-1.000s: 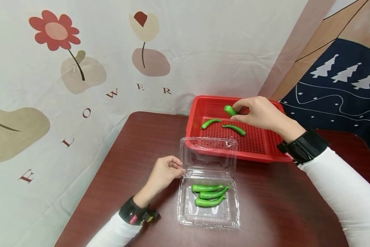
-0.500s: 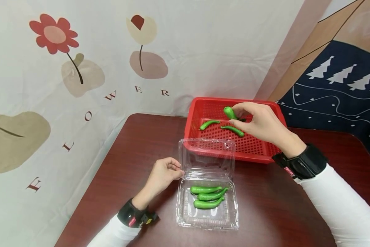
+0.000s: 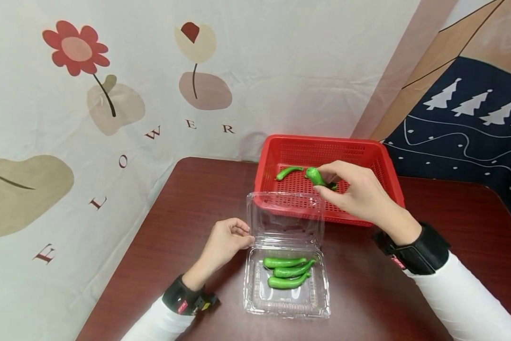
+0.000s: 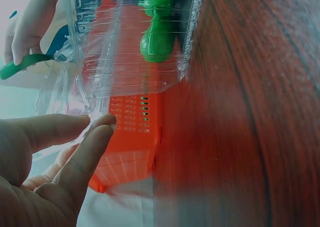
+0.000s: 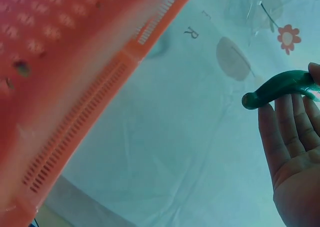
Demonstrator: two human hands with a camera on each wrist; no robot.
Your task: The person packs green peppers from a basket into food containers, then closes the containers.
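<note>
My right hand pinches a green chili pepper between thumb and fingers, over the front half of the red basket. In the right wrist view this curved pepper lies across the fingers. My left hand pinches the edge of the clear plastic clamshell box near its hinge; thumb and finger meet on the plastic in the left wrist view. The box lies with its lid raised. Inside are 3 green peppers. One pepper lies in the basket; another is mostly hidden behind my right hand.
The raised clear lid stands between the box and the basket, overlapping the basket's front wall in the head view. A dark red wooden table bears everything. Behind it hangs a printed cloth with flowers and letters.
My right hand has come up and toward me with the pepper, from the basket's back to its front, now covering most of another pepper. The left hand stays at the box.
</note>
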